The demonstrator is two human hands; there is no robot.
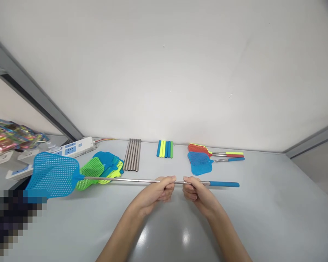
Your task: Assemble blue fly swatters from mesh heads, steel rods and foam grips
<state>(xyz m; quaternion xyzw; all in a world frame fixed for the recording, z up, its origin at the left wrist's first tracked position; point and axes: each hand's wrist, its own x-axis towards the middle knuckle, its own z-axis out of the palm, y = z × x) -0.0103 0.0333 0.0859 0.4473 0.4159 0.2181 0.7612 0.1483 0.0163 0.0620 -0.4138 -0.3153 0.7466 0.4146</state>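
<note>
Both my hands are closed around the metal rod of a blue fly swatter, held level across the table with its rod extended. My left hand grips the rod near its middle. A short way to the right, my right hand holds it close to the blue handle sleeve. The swatter's mesh head is at the far left, partly in front of a power strip. Beyond the rod lie loose swatter heads in green, blue and yellow, several metal rods in a row, and several coloured handle sleeves.
Assembled fly swatters in blue, red and yellow lie at the back right of the grey table. A white power strip sits at the back left, with packaged items beyond it. A white wall panel rises behind.
</note>
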